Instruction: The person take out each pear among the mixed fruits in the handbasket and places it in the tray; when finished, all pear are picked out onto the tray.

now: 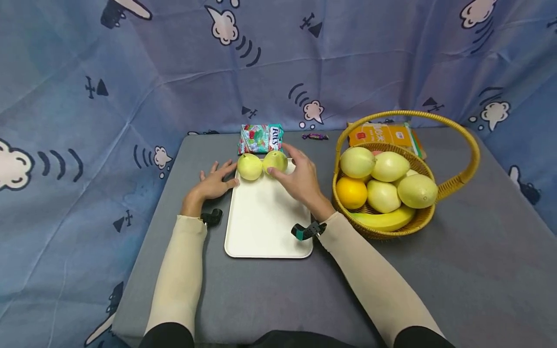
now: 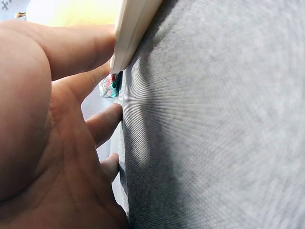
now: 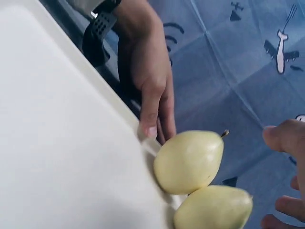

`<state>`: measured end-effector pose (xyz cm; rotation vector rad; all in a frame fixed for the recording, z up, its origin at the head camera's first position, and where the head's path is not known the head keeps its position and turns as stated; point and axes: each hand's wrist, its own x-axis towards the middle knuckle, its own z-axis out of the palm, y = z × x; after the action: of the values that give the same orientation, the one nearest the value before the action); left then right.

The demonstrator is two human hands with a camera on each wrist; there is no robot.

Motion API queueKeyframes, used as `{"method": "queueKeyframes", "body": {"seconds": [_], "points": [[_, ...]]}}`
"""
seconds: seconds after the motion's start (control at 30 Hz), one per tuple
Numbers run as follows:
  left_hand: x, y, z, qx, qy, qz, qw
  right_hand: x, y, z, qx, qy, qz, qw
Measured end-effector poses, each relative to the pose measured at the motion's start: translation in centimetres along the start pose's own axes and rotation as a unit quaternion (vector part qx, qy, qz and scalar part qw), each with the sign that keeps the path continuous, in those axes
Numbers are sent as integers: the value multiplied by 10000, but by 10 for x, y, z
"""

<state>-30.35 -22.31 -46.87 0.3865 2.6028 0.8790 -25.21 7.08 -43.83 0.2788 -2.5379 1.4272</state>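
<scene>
Two pears (image 1: 250, 167) touch at the far end of the white tray (image 1: 269, 217), and one knock from the right hand (image 1: 300, 176), parted around the right pear (image 1: 275, 162) without gripping, could roll them off! Left hand (image 1: 214, 182): fingers splayed at the tray's left edge, nothing grasped; pushing could tip it. Smooth, plump, pale yellow-green skins, one stem (image 3: 225, 133) showing.

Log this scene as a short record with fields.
Surface: grey table
Tray: white, two yellow-green pears side by side at its far end
Left pear: nearer the left grip
Right pear: beside the right grip
Left grip: fingers spread, thumb at the tray's left edge
Right grip: fingers apart; the right wrist view shows a gap to the pears
Basket: right of tray, holding an orange, a banana and yellow-green fruit
Behind tray: teal snack packet
</scene>
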Motion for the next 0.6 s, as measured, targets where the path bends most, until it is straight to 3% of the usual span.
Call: {"method": "queueKeyframes", "body": {"seconds": [0.17,0.33,0.47,0.6], "points": [[1,0,-1,76,33,67,9999,-26,-30,-30,303,-410,-596,9969],[2,0,-1,64,49,94,9999,-52,-38,-71,533,-778,-1150,9889],[1,-1,0,33,23,85,10000,-73,-26,-110,26,-955,-1603,9824],[0,-2,1,22,2,83,10000,-90,-8,-153,-697,-793,-2063,9728]]}}
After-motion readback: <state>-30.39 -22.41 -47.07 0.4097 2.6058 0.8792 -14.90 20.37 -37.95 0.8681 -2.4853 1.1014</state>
